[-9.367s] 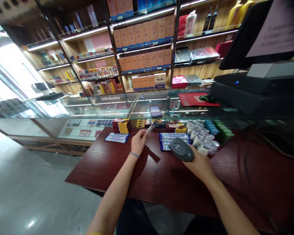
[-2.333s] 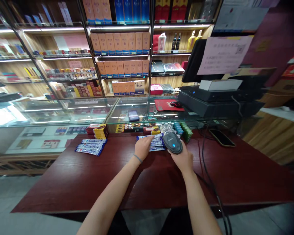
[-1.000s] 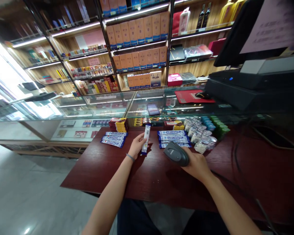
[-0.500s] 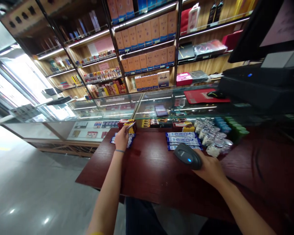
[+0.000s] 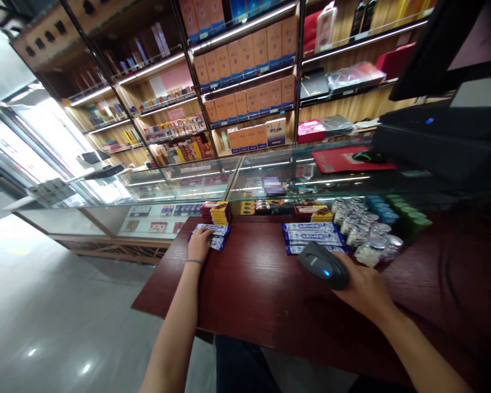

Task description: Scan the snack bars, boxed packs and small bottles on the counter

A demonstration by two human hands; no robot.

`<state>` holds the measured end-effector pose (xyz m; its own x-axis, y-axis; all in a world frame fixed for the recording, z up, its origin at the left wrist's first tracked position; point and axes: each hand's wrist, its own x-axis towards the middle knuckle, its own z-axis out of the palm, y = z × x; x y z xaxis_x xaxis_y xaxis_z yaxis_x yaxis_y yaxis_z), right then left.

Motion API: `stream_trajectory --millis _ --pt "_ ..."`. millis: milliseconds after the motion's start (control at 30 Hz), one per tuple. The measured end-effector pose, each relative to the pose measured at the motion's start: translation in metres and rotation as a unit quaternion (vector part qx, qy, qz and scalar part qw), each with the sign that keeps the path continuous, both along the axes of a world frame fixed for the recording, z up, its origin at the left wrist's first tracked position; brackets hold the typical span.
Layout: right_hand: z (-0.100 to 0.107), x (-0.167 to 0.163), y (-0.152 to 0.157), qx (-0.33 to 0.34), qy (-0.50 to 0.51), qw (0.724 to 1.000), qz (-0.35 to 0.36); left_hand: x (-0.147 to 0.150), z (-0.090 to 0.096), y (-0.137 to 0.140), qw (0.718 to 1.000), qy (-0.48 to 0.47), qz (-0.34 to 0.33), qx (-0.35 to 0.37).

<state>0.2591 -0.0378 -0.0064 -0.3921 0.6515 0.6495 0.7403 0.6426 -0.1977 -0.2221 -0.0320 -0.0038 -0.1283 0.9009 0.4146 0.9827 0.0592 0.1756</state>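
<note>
My left hand [image 5: 200, 244] lies on a small pile of blue-and-white wrapped packets [image 5: 218, 240] at the left of the dark red table. Its fingers reach forward over the wrappers, partly hidden, and I see nothing lifted in them. Just beyond stands a stack of yellow and dark red boxes [image 5: 220, 213]. My right hand [image 5: 364, 281] is closed round the handle of a black barcode scanner [image 5: 323, 266] with a lit blue light. Under and behind the scanner's head lies a row of similar blue-and-white packets [image 5: 314, 234], partly covered by it.
Several lidded glass jars [image 5: 370, 251] stand to the right of the packet row. Behind the table [image 5: 245, 289] runs a glass display counter [image 5: 180, 180], with a red mat [image 5: 331, 161] and mouse on it. A black monitor [image 5: 429, 54] stands at the right; shelves of boxes line the wall.
My left hand has come down and back from the yellow boxes onto the blue-and-white packets; the thin item it held no longer shows in it. My right hand still holds the scanner.
</note>
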Motion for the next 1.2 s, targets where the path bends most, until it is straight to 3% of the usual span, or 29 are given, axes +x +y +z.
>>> stream_trajectory --millis 400,533,667,767,933,1200 --pt "0.009 -0.002 -0.004 -0.002 -0.008 1.000 -0.010 0.012 0.005 -0.012 0.998 0.022 0.032 -0.051" --pt "0.006 -0.001 0.000 0.034 -0.011 0.999 -0.016 0.014 0.004 -0.010 0.999 0.023 0.021 -0.020" --pt "0.006 0.005 0.005 0.097 -0.015 0.993 -0.072 0.031 0.000 -0.002 0.998 0.011 -0.019 0.058" --pt "0.010 0.010 0.006 0.109 -0.011 0.988 -0.112 0.059 0.001 0.007 0.991 0.014 -0.094 0.091" --pt "0.016 0.019 0.005 0.070 0.012 0.981 -0.179 0.130 0.006 0.023 0.974 -0.010 -0.202 0.099" --pt "0.017 0.039 0.012 0.034 0.029 0.967 -0.250 0.246 -0.001 0.045 0.957 -0.058 -0.267 0.098"
